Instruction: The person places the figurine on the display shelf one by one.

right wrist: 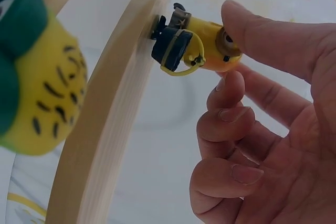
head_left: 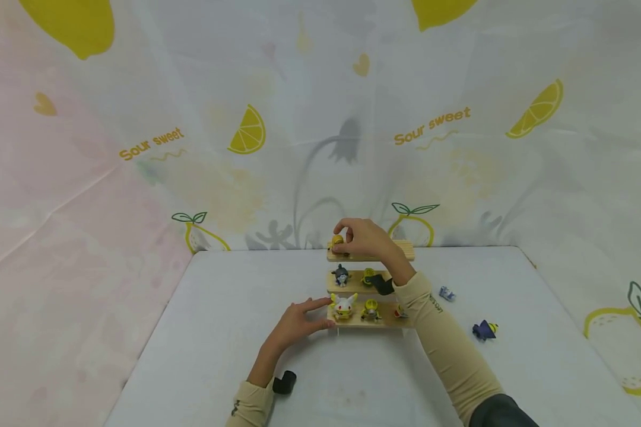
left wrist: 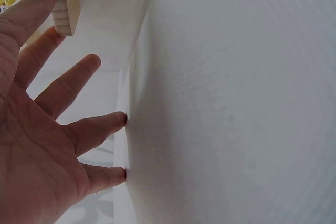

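Note:
A small yellow one-eyed figurine stands at the left end of the top tier of a wooden display stand. My right hand pinches its head between thumb and fingertips; its dark base meets the board. My left hand holds the left end of the bottom tier, with thumb and index finger at opposite edges and the other fingers spread toward the tabletop. Beside it on that tier sits a white-eared figurine. A goggled yellow figurine is at its middle.
The middle tier carries a grey figurine and a green-and-yellow one. Right of the stand, a small bluish-grey figurine and a dark blue one with yellow lie on the white table. A lemon-print cloth hangs behind.

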`<state>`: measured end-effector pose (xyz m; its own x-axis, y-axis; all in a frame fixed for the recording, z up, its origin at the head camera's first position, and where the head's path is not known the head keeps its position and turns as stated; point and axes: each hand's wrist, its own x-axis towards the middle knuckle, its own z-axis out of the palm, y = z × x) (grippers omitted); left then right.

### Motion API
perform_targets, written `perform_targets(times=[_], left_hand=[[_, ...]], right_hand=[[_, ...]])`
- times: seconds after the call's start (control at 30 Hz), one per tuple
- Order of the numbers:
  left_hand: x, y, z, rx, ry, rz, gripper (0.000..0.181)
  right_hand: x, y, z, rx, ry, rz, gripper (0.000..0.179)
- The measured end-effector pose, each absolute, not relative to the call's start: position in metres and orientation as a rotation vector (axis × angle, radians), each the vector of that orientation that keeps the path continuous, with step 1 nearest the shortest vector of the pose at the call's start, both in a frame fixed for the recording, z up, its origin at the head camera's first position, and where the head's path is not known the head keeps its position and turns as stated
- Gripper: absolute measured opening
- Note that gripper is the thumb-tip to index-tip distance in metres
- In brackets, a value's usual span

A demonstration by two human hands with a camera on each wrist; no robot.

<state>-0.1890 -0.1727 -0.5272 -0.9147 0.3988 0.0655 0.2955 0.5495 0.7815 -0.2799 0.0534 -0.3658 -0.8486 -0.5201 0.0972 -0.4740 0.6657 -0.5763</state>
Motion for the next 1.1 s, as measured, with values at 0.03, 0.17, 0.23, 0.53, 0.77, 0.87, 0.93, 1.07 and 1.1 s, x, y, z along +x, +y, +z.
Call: perform_targets(times=[0.03, 0.17, 0.23, 0.53, 0.77, 0.87, 0.93, 1.07, 1.1], left_hand=[[-0.1890, -0.1727, -0.5269, 0.600, 2.661, 1.303, 0.056], [-0.1891, -0.1726, -0.5259, 0.601, 2.663, 1.304, 0.056], [-0.1892, -0.1725, -0.5254, 0.601, 2.667, 1.301, 0.056], [-0.1896, -0.1722, -0.5258, 0.580, 2.661, 1.301, 0.055], [-0.1893, -0.1718, -0.5261, 0.567, 2.659, 1.296, 0.055], [-0.1888, -0.1716, -0.5261, 0.570, 2.662, 1.287, 0.055], [-0.1886, -0.1716, -0.5263, 0.574, 2.664, 1.286, 0.056], [-0.1881, -0.1718, -0.5265, 0.584, 2.673, 1.283, 0.055], [-0.1880, -0.1718, -0.5264, 0.586, 2.673, 1.284, 0.055]], right_hand=[[-0.2799, 0.0532, -0.3659, -0.840, 2.797, -0.925, 0.036], [-0.2795, 0.0528, -0.3657, -0.861, 2.791, -0.887, 0.034], [-0.2795, 0.0527, -0.3656, -0.876, 2.789, -0.875, 0.033], [-0.2787, 0.0523, -0.3660, -0.881, 2.756, -0.872, 0.037], [-0.2779, 0.0528, -0.3666, -0.886, 2.757, -0.865, 0.040], [-0.2766, 0.0535, -0.3653, -0.866, 2.755, -0.866, 0.041], [-0.2755, 0.0545, -0.3638, -0.854, 2.751, -0.876, 0.042], [-0.2745, 0.0589, -0.3620, -0.854, 2.758, -0.879, 0.043], [-0.2745, 0.0606, -0.3619, -0.857, 2.767, -0.872, 0.044]])
